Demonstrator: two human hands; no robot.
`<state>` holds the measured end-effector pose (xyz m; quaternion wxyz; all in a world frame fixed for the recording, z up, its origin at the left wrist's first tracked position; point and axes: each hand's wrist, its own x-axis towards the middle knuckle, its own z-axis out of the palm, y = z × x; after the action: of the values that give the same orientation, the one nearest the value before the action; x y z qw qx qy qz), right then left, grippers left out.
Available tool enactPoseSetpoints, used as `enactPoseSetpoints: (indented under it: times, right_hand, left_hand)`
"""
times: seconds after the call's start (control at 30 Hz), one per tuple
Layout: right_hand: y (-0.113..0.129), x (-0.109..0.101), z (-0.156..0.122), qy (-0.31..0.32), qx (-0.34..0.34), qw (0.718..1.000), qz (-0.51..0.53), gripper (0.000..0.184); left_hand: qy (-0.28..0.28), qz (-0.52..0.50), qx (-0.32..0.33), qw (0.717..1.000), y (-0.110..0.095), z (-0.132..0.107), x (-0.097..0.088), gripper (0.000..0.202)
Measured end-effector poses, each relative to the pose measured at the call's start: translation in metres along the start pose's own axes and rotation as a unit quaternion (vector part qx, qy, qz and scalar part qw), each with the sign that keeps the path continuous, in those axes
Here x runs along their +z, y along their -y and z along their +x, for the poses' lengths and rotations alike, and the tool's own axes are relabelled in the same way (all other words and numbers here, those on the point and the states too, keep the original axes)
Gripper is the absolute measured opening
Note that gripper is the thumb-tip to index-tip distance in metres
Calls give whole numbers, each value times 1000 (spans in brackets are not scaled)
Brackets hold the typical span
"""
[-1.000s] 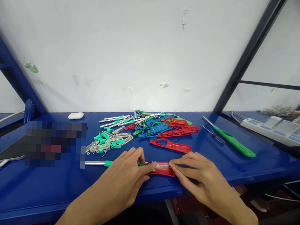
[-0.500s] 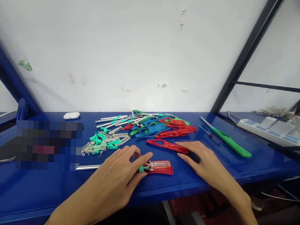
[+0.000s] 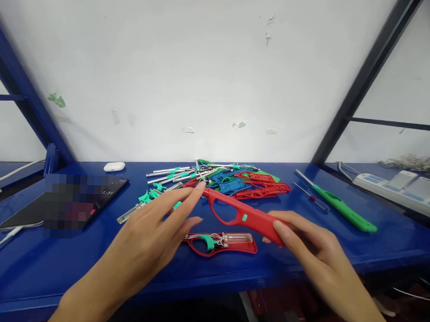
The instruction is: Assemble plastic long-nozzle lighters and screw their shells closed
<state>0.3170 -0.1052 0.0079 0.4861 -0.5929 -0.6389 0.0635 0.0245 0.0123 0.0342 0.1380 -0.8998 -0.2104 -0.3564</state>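
My right hand [image 3: 313,243] grips the wide end of a red lighter casing half [image 3: 257,221] between thumb and fingers. Raised above the table, the casing has its smooth outside facing me and a small green piece showing in it. My left hand [image 3: 151,224] is open, its index fingertip at the casing's narrow end; whether they touch I cannot tell. Below lies a second red casing half [image 3: 252,248], holding a clear fuel tank [image 3: 237,238], a green trigger [image 3: 208,242] and thin wires. Its left end is hidden behind my left hand.
Behind my hands is a pile of red, blue and green casing halves [image 3: 231,185], with metal lighter tubes [image 3: 171,175] beside it. On the right lie a green lighter [image 3: 344,207], a screwdriver [image 3: 315,200] and a power strip [image 3: 395,190]. A phone [image 3: 108,194] and white case [image 3: 114,166] are left.
My right hand has lifted the red casing half off the table and turned its outside toward me. My left hand has released the lower assembly and risen to the casing's narrow end.
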Motion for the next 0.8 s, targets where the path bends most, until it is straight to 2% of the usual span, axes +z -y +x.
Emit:
enactPoseSetpoints:
  times: [0.07,0.13,0.2,0.3,0.37,0.5,0.63,0.8]
  right_hand:
    - [10,4,3,32,18,999,38,31]
    - [13,8,7,79,51,993,72,35]
    - [12,13,9,108,90,986,88,39]
    - [6,20,9,111,116,984,74,44]
    - [0,24,7,103,92,990,40,42]
    - [-9,28,5,91,37,995,-24,35]
    - [-14,33,3,66,9,997,-29,36]
    - [-14,39,-2,47,-35,997,-52,29]
  left_hand:
    - [-29,9,-2,1000,4,-1,-7,45]
    - [-33,-18,-6,999,9,-2,-13,31]
    - [-28,-69,-4,997,15,-2,-15,22]
    - [4,-129,-21,991,20,-1,-8,13]
    - [50,-143,-45,987,22,-1,-2,10]
    - [114,-128,-75,982,22,-5,5,19]
    - [170,-124,-91,973,24,-10,1,20]
    - [210,-129,-118,962,26,-12,-2,8]
